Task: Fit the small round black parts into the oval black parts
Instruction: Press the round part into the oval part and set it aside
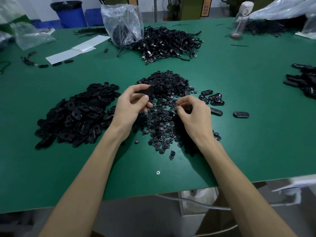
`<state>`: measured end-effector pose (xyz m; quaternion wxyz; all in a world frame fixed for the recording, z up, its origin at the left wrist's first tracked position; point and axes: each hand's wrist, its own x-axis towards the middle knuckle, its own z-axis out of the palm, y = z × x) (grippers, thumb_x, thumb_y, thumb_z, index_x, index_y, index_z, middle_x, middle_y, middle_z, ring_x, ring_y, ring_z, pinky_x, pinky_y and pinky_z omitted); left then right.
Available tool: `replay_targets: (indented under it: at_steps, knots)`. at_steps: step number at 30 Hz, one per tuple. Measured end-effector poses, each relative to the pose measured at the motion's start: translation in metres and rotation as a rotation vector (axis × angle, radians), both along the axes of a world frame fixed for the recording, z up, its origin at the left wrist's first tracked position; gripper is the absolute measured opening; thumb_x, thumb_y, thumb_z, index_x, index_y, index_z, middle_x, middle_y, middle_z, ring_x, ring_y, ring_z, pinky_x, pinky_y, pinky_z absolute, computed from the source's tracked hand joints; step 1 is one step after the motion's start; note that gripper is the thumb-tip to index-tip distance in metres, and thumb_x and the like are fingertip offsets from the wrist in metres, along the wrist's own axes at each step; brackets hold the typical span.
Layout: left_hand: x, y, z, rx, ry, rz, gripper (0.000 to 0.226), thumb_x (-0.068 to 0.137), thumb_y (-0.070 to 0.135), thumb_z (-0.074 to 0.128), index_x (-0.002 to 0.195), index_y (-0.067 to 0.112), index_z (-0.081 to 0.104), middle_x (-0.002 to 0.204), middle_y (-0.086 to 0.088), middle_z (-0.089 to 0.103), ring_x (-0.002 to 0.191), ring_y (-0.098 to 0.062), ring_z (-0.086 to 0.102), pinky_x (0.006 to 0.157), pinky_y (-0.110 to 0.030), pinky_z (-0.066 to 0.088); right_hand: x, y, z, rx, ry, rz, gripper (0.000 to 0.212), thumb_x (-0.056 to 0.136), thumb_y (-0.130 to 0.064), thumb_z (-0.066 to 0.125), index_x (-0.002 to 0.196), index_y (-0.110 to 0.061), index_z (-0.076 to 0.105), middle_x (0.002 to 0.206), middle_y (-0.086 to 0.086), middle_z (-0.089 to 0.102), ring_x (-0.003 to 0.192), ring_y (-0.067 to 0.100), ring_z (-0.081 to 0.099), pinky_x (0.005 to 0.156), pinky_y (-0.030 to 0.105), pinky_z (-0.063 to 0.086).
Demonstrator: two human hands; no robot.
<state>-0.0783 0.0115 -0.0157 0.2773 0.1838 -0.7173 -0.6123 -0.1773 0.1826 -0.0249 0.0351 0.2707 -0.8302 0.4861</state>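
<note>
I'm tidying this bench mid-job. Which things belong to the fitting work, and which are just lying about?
Job: heap of small round black plastic parts; pile of oval black plastic parts; one oval part in the left hand.
Lying about: tangle of black cables; clear plastic bag; white paper strips; clear bottle.

Our bare forearms stretched in over the near edge of the table, hands close but apart. Our left hand pinched an oval black part between thumb and fingertips; our right hand curled its fingers towards the thumb.
</note>
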Motion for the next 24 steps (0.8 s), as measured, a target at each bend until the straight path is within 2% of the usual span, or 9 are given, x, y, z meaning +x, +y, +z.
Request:
replay_targets:
  at_steps: [2,4,9,12,18,20,24]
  knots:
    - [-0.002,0.005,0.0,0.204,0.057,-0.155,0.038,0.103,-0.002,0.057,0.135,0.018,0.064,0.09,-0.004,0.069,0.082,-0.016,0.066,0.074,-0.024,0.055,0.0,0.0,0.0,0.024,0.013,0.006,0.01,0.097,-0.014,0.066,0.1,-0.02,0.074,0.096,-0.005,0.071,0.1,0.017,0.062,0.09,0.034,0.05]
    - [-0.003,0.007,-0.001,0.337,0.057,-0.24,0.039,0.104,-0.002,0.053,0.137,0.013,0.065,0.092,-0.008,0.07,0.081,-0.013,0.064,0.075,-0.021,0.055,-0.001,0.0,0.0,0.035,0.018,0.011,0.009,0.097,-0.016,0.067,0.1,-0.019,0.075,0.098,-0.003,0.072,0.103,0.021,0.062,0.094,0.039,0.05]
    - [-0.005,0.009,0.0,0.473,-0.021,-0.312,0.033,0.106,0.018,0.056,0.13,-0.002,0.066,0.097,-0.005,0.073,0.082,-0.009,0.066,0.074,-0.017,0.055,-0.002,0.0,-0.001,0.011,0.023,0.004,0.01,0.098,-0.023,0.068,0.1,-0.017,0.077,0.097,-0.003,0.072,0.1,0.021,0.063,0.093,0.042,0.051]
    - [-0.006,0.012,-0.001,0.438,-0.036,-0.297,0.035,0.104,0.021,0.06,0.124,-0.006,0.068,0.091,-0.005,0.072,0.075,-0.009,0.065,0.066,-0.017,0.054,-0.002,0.0,-0.001,0.006,0.012,0.001,0.008,0.095,-0.025,0.073,0.094,-0.018,0.076,0.093,-0.002,0.071,0.095,0.021,0.062,0.09,0.043,0.051]
    - [-0.006,0.011,-0.003,0.373,-0.073,-0.214,0.025,0.106,0.021,0.059,0.105,0.001,0.075,0.079,-0.004,0.069,0.06,-0.011,0.055,0.05,-0.017,0.045,-0.003,0.0,-0.002,-0.018,-0.014,0.007,0.009,0.093,-0.028,0.076,0.093,-0.019,0.077,0.087,-0.004,0.071,0.089,0.02,0.064,0.085,0.043,0.053]
    - [-0.006,0.012,-0.002,0.378,-0.064,-0.207,0.017,0.105,0.018,0.061,0.099,0.005,0.069,0.081,-0.006,0.072,0.057,-0.011,0.059,0.049,-0.018,0.046,-0.002,0.0,-0.001,-0.033,-0.014,0.01,0.009,0.092,-0.029,0.077,0.092,-0.02,0.077,0.086,-0.005,0.071,0.088,0.019,0.064,0.084,0.043,0.053]
    - [-0.005,0.013,-0.001,0.384,-0.039,-0.207,0.007,0.104,0.014,0.062,0.104,0.007,0.061,0.095,-0.015,0.078,0.059,-0.014,0.066,0.053,-0.02,0.052,-0.002,0.001,-0.001,-0.036,-0.002,0.022,0.008,0.092,-0.027,0.077,0.092,-0.019,0.077,0.085,-0.003,0.072,0.089,0.022,0.063,0.084,0.045,0.051]
